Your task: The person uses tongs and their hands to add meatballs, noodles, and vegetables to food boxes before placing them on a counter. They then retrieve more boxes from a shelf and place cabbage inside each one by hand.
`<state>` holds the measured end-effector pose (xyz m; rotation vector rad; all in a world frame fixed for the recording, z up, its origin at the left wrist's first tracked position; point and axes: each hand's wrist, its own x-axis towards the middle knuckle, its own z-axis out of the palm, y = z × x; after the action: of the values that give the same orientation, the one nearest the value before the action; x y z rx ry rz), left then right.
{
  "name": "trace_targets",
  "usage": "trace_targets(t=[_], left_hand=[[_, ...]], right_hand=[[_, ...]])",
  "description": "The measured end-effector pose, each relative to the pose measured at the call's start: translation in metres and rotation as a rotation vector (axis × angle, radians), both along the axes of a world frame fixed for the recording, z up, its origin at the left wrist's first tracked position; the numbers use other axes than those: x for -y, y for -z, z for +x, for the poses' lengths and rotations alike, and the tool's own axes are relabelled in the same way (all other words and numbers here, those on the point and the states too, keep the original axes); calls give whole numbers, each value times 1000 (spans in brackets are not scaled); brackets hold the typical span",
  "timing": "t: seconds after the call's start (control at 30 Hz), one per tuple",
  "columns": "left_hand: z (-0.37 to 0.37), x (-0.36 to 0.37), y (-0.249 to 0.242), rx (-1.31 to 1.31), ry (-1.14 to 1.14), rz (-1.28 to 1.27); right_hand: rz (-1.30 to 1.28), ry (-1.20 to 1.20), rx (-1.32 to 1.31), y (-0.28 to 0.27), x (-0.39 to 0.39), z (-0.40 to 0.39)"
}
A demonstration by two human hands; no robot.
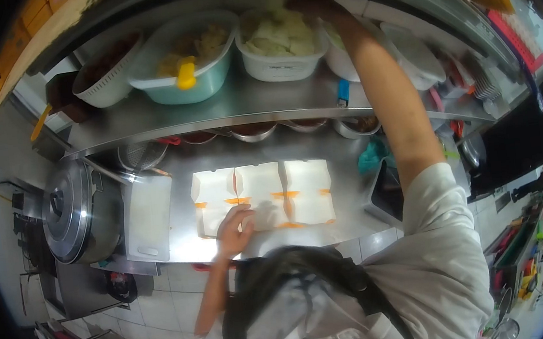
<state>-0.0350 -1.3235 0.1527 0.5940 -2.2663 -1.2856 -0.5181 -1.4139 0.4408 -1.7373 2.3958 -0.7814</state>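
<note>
Three white takeaway boxes with orange edges, among them the middle box (260, 182), stand unfolded side by side on the steel counter. My left hand (233, 231) lies at the near edge of the left and middle boxes, fingers loosely curved and apart, holding nothing visible. Up at the shelf, my right hand (313, 3) reaches over the back of a white tub (283, 69) full of pale green lettuce leaves (278, 37). A pale leaf (276, 0) shows at its fingertips, which are in shadow.
Along the steel shelf (214, 115) stand a teal tub (188, 89) with a yellow handle in it, a white basket (103, 87) and a blue lighter (343, 92). Several bowls sit below. A large lidded pot (80, 214) and a white cutting board (148, 214) are left.
</note>
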Motion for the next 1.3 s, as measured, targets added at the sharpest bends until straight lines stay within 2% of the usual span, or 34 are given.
trace_targets(t=[0.07,0.1,0.17,0.23,0.3,0.33,0.37,0.4,0.43,0.5,0.53,0.57,0.6,0.63,0.67,0.7,0.73,0.8,0.83,0.9,0.93,1.07,1.13,1.17,1.23,1.27,1.3], left_hand=[[-8,7,-8,3,47,-26],[-12,9,-14,1,47,-21],[-20,15,-30,-58,74,-17],[-25,20,-38,-191,30,62],[-25,25,-38,-321,-28,444],[-25,31,-42,-392,-41,618],[-24,36,-43,-522,14,913],[-23,40,-41,-631,161,1118],[-20,39,-36,-676,151,1315],[-14,40,-1,-613,99,1300],[-7,35,11,-614,76,1308],[-1,31,21,-538,-157,1267],[4,27,30,-459,-382,1218],[15,22,39,-460,-390,1227],[30,17,47,-367,-546,1181],[44,14,55,-270,-695,1131],[56,14,63,-265,-695,1142],[76,13,75,-253,-673,1006],[79,14,74,-259,-681,1014],[87,17,72,-392,-727,1010],[89,21,69,-375,-745,1006],[94,35,80,-295,-652,904],[86,38,78,-369,-549,805],[80,38,77,-371,-547,804],[68,38,80,-422,-511,711],[64,38,81,-338,-471,607],[60,35,82,-333,-456,610]], right_hand=[[-373,-34,408,0,-14,2],[-368,-34,407,0,-17,6],[-518,-2,860,-5,-30,31],[-446,-113,911,-4,-70,95],[-369,-251,1058,29,-97,153],[-292,-285,1025,54,-103,180],[-212,-325,997,82,-104,205],[-181,-378,1064,118,-101,226],[-158,-421,1132,156,-101,247],[-71,-394,1192,210,-98,280],[15,-399,1079,230,-98,287],[29,-403,1087,256,-94,294],[-51,-261,1105,284,-88,299],[-131,-115,1116,306,-82,302],[-44,-151,952,317,-78,301],[-35,-146,952,329,-73,300],[76,-266,823,338,-68,300],[237,-514,558,343,-59,304],[248,-521,555,347,-57,307],[348,-648,152,355,-55,314],[404,-683,97,353,-56,317],[349,-691,-28,359,-62,331],[136,-565,-221,362,-65,339],[135,-563,-224,362,-67,341],[-44,-422,315,359,-73,348],[52,-373,716,351,-77,355],[47,-357,716,342,-86,360]])
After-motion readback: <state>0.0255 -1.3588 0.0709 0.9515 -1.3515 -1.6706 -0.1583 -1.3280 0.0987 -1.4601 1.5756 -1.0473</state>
